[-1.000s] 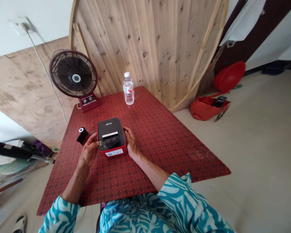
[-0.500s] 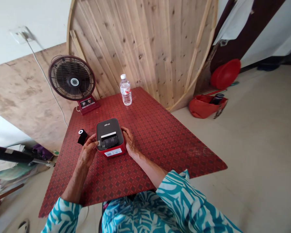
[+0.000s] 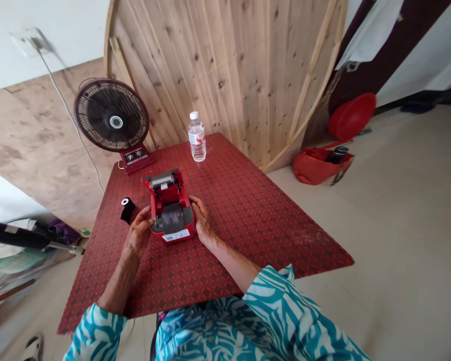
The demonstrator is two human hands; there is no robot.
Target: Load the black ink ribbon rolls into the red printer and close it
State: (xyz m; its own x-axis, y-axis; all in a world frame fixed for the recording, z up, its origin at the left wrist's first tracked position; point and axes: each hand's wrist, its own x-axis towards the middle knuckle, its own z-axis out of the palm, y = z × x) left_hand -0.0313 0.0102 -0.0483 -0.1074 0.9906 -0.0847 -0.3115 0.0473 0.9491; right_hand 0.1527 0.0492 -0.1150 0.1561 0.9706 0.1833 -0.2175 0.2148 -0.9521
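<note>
Clasping a red thermal printer (image 3: 169, 194) with raised lid (image 3: 162, 181) on the counter (image 3: 248, 215), between curled fingers of left hand (image 3: 138, 234) and right hand (image 3: 202, 220). Likely light and stiff; best gripped by the lower sides, clear of the fragile-looking lid.

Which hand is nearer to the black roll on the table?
Left. The left hand is close to the black roll, at the left of the red device; the right hand is farther, across the device at its right side.
</note>
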